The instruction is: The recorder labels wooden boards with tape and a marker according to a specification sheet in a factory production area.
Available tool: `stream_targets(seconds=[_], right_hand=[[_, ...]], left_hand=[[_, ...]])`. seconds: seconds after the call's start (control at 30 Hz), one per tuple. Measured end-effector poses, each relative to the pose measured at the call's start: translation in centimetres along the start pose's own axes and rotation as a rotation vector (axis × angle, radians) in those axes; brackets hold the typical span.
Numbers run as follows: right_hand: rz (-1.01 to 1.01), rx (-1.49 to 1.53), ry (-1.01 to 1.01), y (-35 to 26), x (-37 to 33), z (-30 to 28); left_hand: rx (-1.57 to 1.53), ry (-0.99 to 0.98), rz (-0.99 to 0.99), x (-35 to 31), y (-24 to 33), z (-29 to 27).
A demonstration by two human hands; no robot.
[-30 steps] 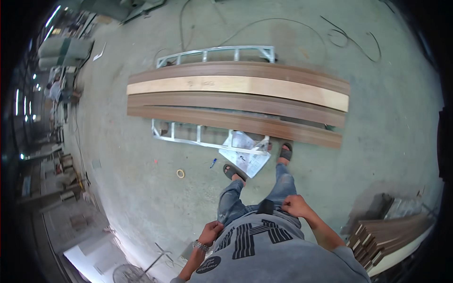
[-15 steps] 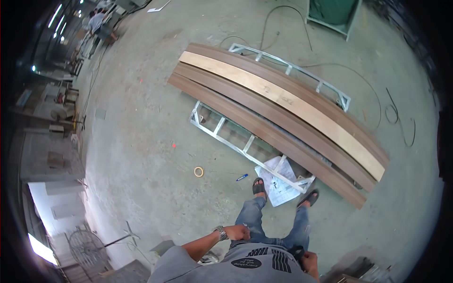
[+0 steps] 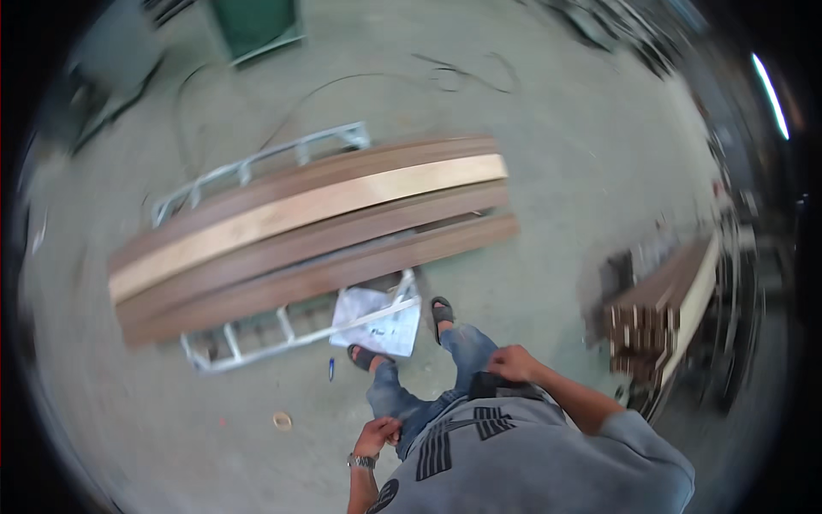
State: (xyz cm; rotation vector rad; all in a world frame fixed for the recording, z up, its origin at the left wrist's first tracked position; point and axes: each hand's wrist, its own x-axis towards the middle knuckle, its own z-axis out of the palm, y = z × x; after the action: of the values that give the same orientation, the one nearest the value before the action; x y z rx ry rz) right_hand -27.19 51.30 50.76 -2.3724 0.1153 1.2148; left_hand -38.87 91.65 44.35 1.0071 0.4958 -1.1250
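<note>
My left hand (image 3: 377,435), with a metal watch (image 3: 362,461) on its wrist, hangs beside the hip of my jeans (image 3: 409,416). Its fingers are curled in, and their inside is hidden. At the right side of my waist, my right hand (image 3: 514,364) is closed next to a black pouch (image 3: 497,385); whether it grips anything does not show. Ahead of my feet, long brown boards (image 3: 300,248) and one pale board (image 3: 325,199) lie side by side across white metal frames (image 3: 282,324). A printed sheet (image 3: 377,319) lies by my sandals.
A blue marker (image 3: 331,369) and a tape roll (image 3: 282,421) lie on the floor at the left. Stacked brown boards (image 3: 642,330) stand on the right. Cables (image 3: 342,79) cross the floor beyond the frames, near a green bin (image 3: 254,30).
My view and body have turned right, so the boards now sit further left and the stack on the right shows. My right hand has come up beside the pouch.
</note>
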Motion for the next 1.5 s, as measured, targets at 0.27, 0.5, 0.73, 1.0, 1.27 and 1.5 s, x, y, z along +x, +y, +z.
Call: stream_targets(seconds=[0.27,0.5,0.73,1.0,1.27,1.5], right_hand=[[0.075,0.766,0.11,12.9,8.9,-8.6],[0.094,0.812,0.519,37.6,33.8,-17.2],[0.59,0.643,0.805,57.5,50.7,-19.7],[0.373,1.106,0.703,57.3,51.6,-17.7],[0.435,0.955,0.835,57.0,48.3,-16.6],[0.542,0.791,0.707,57.2,47.5,-17.0]], left_hand=[[0.134,0.275,-0.017,8.8,10.6,5.5],[0.15,0.622,-0.136,23.7,14.9,15.2],[0.647,0.362,-0.444,46.4,25.2,33.9],[0.634,0.49,-0.476,56.5,27.5,35.7],[0.58,0.497,-0.634,56.6,23.8,35.3],[0.57,0.418,-0.607,58.3,22.3,35.4]])
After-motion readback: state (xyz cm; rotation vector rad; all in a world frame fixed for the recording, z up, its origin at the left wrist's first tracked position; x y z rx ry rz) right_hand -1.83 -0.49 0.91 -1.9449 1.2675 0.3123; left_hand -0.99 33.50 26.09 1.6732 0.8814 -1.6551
